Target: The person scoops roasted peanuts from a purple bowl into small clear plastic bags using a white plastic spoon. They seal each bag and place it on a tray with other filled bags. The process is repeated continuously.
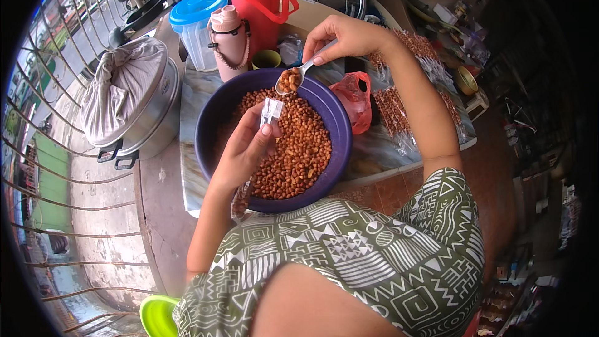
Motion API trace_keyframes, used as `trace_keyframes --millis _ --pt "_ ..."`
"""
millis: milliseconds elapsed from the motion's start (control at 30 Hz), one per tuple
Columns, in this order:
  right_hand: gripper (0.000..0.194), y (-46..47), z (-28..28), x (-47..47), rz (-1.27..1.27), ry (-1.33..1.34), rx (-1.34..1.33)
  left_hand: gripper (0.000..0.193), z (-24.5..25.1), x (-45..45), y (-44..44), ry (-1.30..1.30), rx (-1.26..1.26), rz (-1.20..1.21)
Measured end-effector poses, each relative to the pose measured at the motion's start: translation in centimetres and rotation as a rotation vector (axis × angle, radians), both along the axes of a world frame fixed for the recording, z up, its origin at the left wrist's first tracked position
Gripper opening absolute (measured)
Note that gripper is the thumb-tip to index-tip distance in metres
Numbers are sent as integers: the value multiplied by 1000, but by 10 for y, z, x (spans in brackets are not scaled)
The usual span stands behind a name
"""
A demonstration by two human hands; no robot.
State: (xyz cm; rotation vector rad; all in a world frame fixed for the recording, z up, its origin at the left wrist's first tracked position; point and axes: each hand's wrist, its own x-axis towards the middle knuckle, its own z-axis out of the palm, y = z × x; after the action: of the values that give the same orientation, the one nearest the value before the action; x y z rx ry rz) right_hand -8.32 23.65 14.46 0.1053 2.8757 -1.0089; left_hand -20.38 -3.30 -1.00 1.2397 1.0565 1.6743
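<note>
A purple plastic basin [345, 150] in front of me holds a heap of reddish-brown peanuts [299, 154]. Over its far side my right hand [334, 40] pinches the handle of a spoon [306, 65], whose bowl is loaded with peanuts. Lower and to the left, my left hand [252, 135] holds a small clear plastic bag [271, 111] upright between thumb and fingers, its top just below the spoon. How full this bag is cannot be seen behind the fingers. A narrow filled packet [241, 199] shows by the basin's near left edge, beside my left wrist.
Filled peanut packets [393, 112] and a red plastic bag [358, 103] lie right of the basin. Behind it stand a green cup [266, 59], a pink bottle [229, 42], a blue-lidded container [199, 32] and a red flask [259, 9]. A cloth-covered metal pot [159, 117] is at left.
</note>
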Motion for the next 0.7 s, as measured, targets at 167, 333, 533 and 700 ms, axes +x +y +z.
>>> trace_keyframes --millis 167,333,533,700 --pt "18 -26 33 -3 110 -14 97 51 1 1 -1 -7 -33 -5" --pt "17 -33 32 -12 226 15 266 51 3 2 0 2 -20 -9" --pt "15 -48 35 -13 175 39 408 51 0 1 0 -16 -25 1" --pt "15 -53 36 -11 119 70 457 50 1 1 0 -21 -23 0"
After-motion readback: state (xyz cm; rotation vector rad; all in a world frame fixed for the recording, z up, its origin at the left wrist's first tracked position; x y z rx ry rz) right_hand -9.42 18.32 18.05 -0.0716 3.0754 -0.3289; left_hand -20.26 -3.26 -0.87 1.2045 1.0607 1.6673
